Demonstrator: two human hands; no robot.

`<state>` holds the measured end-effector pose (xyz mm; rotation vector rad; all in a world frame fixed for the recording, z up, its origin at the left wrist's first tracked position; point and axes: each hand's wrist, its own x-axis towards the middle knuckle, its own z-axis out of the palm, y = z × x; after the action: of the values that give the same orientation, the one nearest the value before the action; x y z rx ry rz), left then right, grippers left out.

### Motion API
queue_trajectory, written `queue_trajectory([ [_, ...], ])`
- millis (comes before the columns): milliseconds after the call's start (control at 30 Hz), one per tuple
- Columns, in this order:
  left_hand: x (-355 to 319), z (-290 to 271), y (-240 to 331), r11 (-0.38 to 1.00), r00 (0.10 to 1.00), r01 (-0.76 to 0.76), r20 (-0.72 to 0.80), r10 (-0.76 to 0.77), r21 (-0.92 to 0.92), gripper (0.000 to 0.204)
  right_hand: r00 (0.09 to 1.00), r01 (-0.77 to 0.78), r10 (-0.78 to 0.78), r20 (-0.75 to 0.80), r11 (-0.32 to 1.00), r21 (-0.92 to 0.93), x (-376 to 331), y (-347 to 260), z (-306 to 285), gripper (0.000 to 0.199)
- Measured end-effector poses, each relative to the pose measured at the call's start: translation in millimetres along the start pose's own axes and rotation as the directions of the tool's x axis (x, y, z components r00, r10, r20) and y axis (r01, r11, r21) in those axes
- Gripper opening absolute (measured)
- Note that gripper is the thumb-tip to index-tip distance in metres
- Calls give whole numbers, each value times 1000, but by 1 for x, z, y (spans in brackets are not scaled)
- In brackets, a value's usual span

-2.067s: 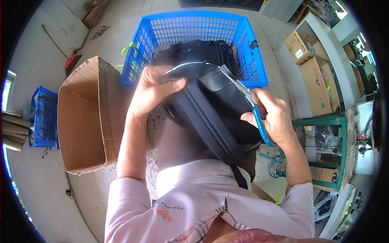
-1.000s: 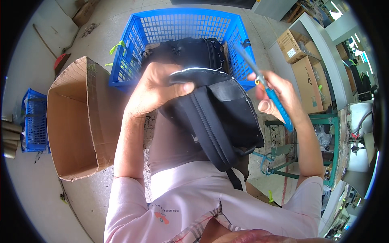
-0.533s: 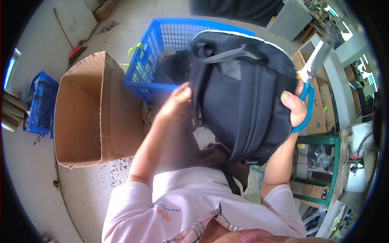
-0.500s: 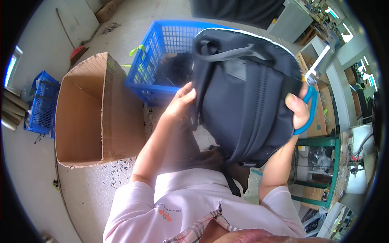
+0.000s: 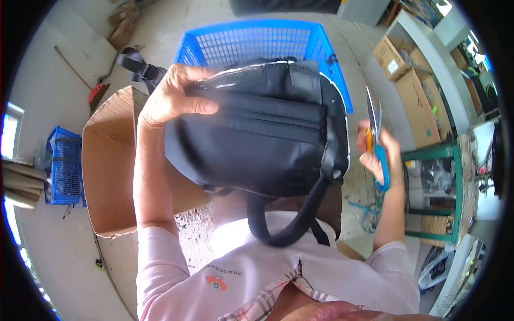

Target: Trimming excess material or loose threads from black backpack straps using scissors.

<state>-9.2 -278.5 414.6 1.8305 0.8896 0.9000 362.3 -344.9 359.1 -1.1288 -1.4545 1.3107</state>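
Note:
My left hand (image 5: 171, 99) grips a black backpack (image 5: 246, 152) by its left upper edge, with the thumb on the front panel. The backpack hangs tilted in front of my body, zip side toward me. A padded black strap (image 5: 284, 235) loops down from its lower edge, and a thin strap (image 5: 140, 68) sticks out at its upper left. To the right, apart from the bag, my right hand (image 5: 390, 152) holds scissors (image 5: 382, 168) with blue and orange handles. Their blades point up and look slightly apart. The fingers of my left hand behind the bag are hidden.
A blue plastic crate (image 5: 251, 40) stands behind the backpack, its contents mostly covered by it. On the left is a tall open cardboard box (image 5: 107, 176), with a smaller blue crate (image 5: 67, 166) by the wall. A green-framed rack (image 5: 458, 187) and cardboard boxes (image 5: 417, 101) line the right side.
The backpack has turned and moved left and down. My right hand has let go of it and moved away with the scissors, whose blades now show. My left hand now holds its upper left edge.

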Motion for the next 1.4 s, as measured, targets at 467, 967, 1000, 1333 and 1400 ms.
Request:
queue_trajectory([
  [467,0,38,-21,998,988,-37,147,44,-49,46,912,406,-193,362,544,-734,23,-65,-6,56],
  [967,-7,43,-22,1000,987,-16,161,13,17,44,893,442,-161,421,501,-745,26,-68,-7,41],
  [1000,-8,43,-21,1000,988,-12,157,9,14,44,891,443,-156,426,501,-743,27,-71,-7,41],
  [1333,-6,51,-27,995,976,-95,198,87,31,43,874,436,-44,484,510,-741,37,-67,-5,46],
  [1400,-7,51,-30,997,978,-77,195,75,0,43,861,455,-37,507,499,-737,36,-66,-8,45],
])
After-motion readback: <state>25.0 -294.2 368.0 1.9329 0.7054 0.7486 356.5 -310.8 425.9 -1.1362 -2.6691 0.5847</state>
